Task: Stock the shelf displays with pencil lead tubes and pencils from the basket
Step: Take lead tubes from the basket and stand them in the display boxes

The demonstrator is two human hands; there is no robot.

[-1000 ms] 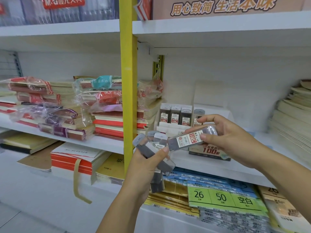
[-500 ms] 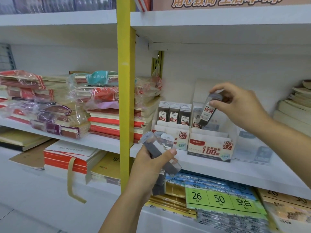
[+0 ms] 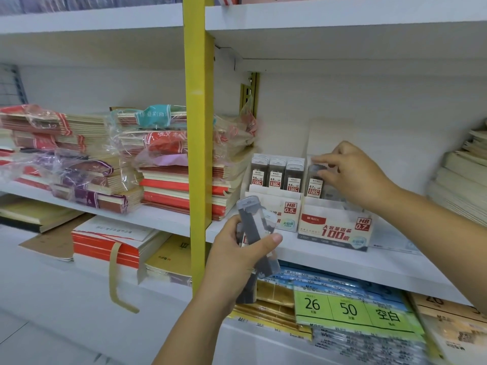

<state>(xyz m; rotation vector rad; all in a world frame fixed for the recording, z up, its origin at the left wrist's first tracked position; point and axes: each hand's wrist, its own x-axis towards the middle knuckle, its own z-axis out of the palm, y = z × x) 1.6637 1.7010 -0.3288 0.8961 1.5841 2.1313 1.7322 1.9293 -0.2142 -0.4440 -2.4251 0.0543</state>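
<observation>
Pinching lead tube (image 3: 314, 181) at 0.7 box's (image 3: 334, 229) left edge, right hand (image 3: 354, 175)

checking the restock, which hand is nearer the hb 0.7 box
Right. The right hand is over the HB 0.7 box, pinching a tube standing in it; the left hand grips spare tubes lower left of it.

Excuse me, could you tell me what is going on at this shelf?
A person is stocking pencil lead tubes. The right hand pinches the top of a 0.7 tube standing in the HB 0.7 display box. The left hand grips a bundle of more tubes in front of the shelf. The HB 0.5 box alongside shows three tubes.
</observation>
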